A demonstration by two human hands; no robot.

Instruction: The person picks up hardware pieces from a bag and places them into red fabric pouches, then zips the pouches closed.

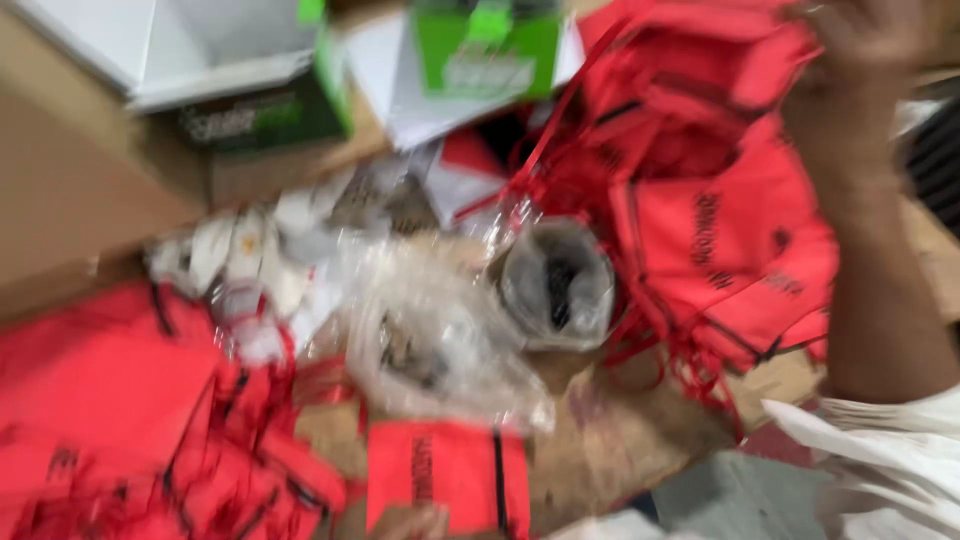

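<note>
The right hand (pixel 865 45), raised and blurred, seems to grip a bunch of red drawstring bags (pixel 720 200); the left hand (pixel 410 522) pinches one red bag (pixel 450 475) low down. Dangling cords could snag the plastic wrap (pixel 440 340).

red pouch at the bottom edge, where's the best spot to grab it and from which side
Grip the red pouch by its near bottom edge, coming from below, where the left hand already touches it. It lies flat on the cardboard, and that edge looks free of the clear plastic wrap above.
</note>
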